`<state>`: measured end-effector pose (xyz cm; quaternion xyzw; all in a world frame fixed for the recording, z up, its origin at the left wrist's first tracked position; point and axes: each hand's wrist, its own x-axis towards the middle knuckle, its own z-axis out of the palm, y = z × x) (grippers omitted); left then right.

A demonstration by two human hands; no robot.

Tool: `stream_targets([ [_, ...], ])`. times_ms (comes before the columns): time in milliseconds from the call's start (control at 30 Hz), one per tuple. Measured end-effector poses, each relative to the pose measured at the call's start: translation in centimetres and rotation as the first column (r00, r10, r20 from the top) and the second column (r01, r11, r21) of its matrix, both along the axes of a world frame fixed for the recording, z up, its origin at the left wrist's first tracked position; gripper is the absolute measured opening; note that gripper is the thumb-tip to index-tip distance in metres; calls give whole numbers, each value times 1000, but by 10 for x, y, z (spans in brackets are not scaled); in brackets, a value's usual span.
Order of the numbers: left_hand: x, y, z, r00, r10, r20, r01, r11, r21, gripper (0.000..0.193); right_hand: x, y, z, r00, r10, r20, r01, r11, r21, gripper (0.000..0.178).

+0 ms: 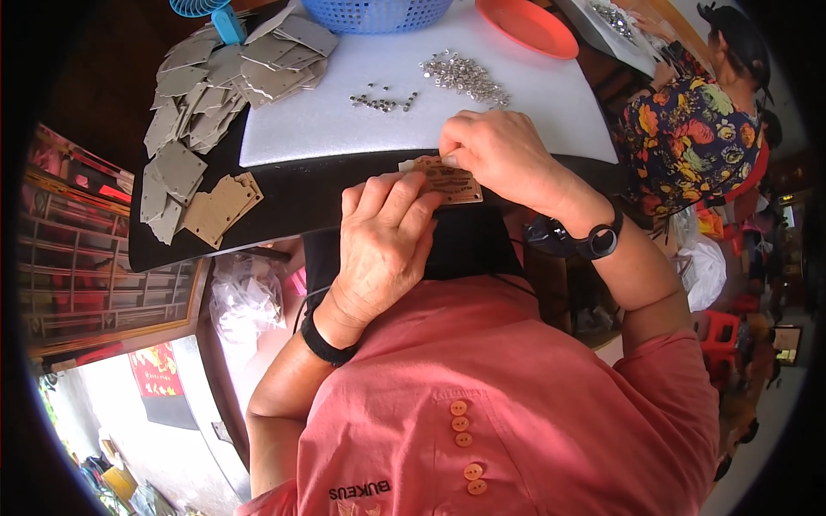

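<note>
White foam sheet topped a black table; co-worker sat at 2 o'clock; left hand clamped a printed brown card; right hand, fingertips together, touched it.

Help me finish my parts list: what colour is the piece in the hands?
The piece is light brown with dark print; best in head view.
</note>
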<state>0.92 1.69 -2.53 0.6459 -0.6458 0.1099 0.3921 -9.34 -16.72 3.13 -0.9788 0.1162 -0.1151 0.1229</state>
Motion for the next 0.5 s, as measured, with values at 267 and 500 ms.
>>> stream_targets([
  [267, 1, -1, -1, 1000, -1, 19, 1, 1000, 16, 41, 13, -17, 8, 995, 0, -98, 21, 976, 215, 9],
  [500, 5, -2, 0, 1000, -17, 6, 16, 998, 65, 40, 32, -21, 24, 898, -65, -434, 287, 835, 469, 12],
])
